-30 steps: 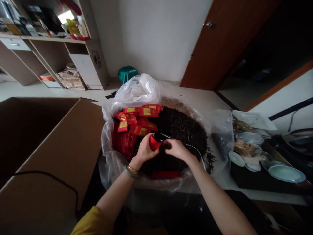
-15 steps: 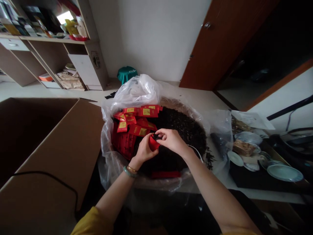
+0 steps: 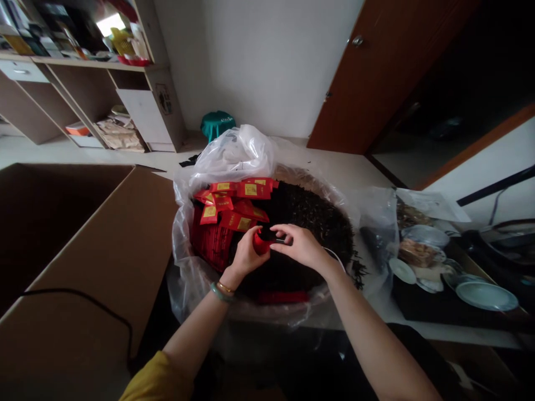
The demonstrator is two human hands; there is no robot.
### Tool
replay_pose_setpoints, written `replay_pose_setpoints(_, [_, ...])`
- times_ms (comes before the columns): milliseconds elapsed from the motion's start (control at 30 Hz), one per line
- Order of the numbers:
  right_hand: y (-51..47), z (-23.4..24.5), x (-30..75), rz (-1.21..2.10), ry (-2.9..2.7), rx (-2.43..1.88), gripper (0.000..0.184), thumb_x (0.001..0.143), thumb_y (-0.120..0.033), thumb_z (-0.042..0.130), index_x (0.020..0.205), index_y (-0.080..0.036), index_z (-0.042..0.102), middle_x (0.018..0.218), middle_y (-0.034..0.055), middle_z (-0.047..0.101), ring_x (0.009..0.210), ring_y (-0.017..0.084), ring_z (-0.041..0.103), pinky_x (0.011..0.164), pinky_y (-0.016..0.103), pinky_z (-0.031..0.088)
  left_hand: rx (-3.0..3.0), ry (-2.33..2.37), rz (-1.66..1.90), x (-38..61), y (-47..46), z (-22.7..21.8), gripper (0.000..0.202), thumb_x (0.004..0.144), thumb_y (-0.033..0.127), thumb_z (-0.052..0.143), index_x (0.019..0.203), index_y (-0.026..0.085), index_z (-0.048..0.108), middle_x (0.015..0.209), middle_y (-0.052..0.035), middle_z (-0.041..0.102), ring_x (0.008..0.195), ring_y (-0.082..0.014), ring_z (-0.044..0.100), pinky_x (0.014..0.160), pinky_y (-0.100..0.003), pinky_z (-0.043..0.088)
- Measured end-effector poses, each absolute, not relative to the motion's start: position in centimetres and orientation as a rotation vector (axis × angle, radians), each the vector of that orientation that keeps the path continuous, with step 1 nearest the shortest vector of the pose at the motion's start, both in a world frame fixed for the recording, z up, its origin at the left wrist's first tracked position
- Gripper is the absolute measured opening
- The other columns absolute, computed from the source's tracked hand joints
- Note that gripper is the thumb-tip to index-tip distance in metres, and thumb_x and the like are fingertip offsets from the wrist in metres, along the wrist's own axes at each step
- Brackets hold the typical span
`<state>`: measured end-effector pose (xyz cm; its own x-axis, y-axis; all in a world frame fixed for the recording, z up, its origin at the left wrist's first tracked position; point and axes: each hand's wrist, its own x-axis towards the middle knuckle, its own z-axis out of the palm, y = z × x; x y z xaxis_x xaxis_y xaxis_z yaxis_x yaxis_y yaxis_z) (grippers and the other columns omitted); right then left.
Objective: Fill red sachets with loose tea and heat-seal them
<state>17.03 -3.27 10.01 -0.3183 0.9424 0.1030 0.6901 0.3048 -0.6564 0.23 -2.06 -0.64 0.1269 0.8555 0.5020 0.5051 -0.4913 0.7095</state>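
Observation:
My left hand (image 3: 246, 257) is closed round a small red packet (image 3: 261, 243), holding it upright with its mouth upward. Dark loose tea leaves (image 3: 267, 231) show at the packet's mouth. Beside it is my right hand (image 3: 298, 245), thumb and forefinger apart and the other fingers curled; the thumb tip is at the packet's right edge. Both hands are over a round tray lined with a clear plastic bag (image 3: 184, 284). Filled red packets (image 3: 251, 190) with yellow labels lie in a heap at its left, above a stack of flat red packets (image 3: 215, 245).
A large cardboard box (image 3: 104, 250) stands at the left, a black cable across it. Dishes (image 3: 487, 294) and a plastic-wrapped pack (image 3: 418, 252) lie on a dark surface at the right. A green bag (image 3: 217, 125) is by the wall. The wooden door (image 3: 371, 72) is ajar.
My right thumb and forefinger have parted at the packet's mouth, and the hand has shifted slightly right and down. My left hand still holds the packet in nearly the same place.

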Motion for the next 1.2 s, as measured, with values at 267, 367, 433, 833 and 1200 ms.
replay_pose_setpoints(267, [-2.1, 8.4, 14.7, 0.712, -2.091, -1.232, 0.027, 0.078, -0.011, 0.060, 0.101, -0.021, 0.069, 0.100, 0.0047, 0.070, 0.090, 0.017, 0.066, 0.083, 0.030, 0.051, 2.070, 1.306, 1.285, 0.3, -2.0, -0.9, 0.064, 0.063, 0.020, 0.068, 0.122, 0.018, 0.042, 0.113, -0.0100, 0.062, 0.100, -0.0238, 0.064, 0.087, -0.039, 0.053])
replay_pose_setpoints(367, [-2.0, 8.6, 15.3, 0.734, -2.034, -1.236, 0.019, 0.075, -0.010, 0.062, 0.089, -0.020, 0.072, 0.090, 0.0033, 0.072, 0.080, 0.016, 0.067, 0.075, 0.028, 0.052, 2.079, 1.293, 1.278, 0.3, -2.1, -0.7, 0.065, 0.064, 0.021, 0.069, 0.123, 0.019, 0.042, 0.117, -0.0106, 0.061, 0.105, -0.0242, 0.062, 0.090, -0.039, 0.052])
replay_pose_setpoints(433, [-2.2, 9.0, 16.1, 0.735, -1.974, -1.267, 0.014, 0.074, -0.012, 0.063, 0.082, -0.020, 0.072, 0.084, 0.0026, 0.072, 0.073, 0.016, 0.067, 0.070, 0.027, 0.052, 2.079, 1.298, 1.279, 0.3, -2.1, -0.6, 0.065, 0.064, 0.022, 0.070, 0.123, 0.018, 0.042, 0.117, -0.0110, 0.061, 0.106, -0.0247, 0.062, 0.091, -0.039, 0.052])
replay_pose_setpoints(833, [-3.9, 9.7, 18.8, 0.684, -2.102, -1.378, 0.017, 0.072, -0.022, 0.069, 0.089, -0.021, 0.070, 0.092, 0.0037, 0.068, 0.070, 0.014, 0.063, 0.060, 0.023, 0.051, 1.979, 1.322, 1.394, 0.4, -2.0, -0.8, 0.075, 0.065, 0.032, 0.076, 0.127, 0.018, 0.037, 0.123, -0.0132, 0.056, 0.114, -0.0262, 0.056, 0.098, -0.042, 0.047])
replay_pose_setpoints(1200, [-2.3, 6.4, 17.0, 0.700, -1.872, -1.337, 0.005, 0.075, -0.021, 0.066, 0.077, -0.018, 0.071, 0.074, 0.0030, 0.070, 0.063, 0.016, 0.065, 0.061, 0.026, 0.052, 1.655, 1.077, 1.331, 0.0, -2.0, 0.8, 0.027, 0.081, 0.041, 0.060, 0.087, 0.015, 0.064, 0.079, -0.0038, 0.064, 0.073, -0.0153, 0.060, 0.068, -0.026, 0.048])
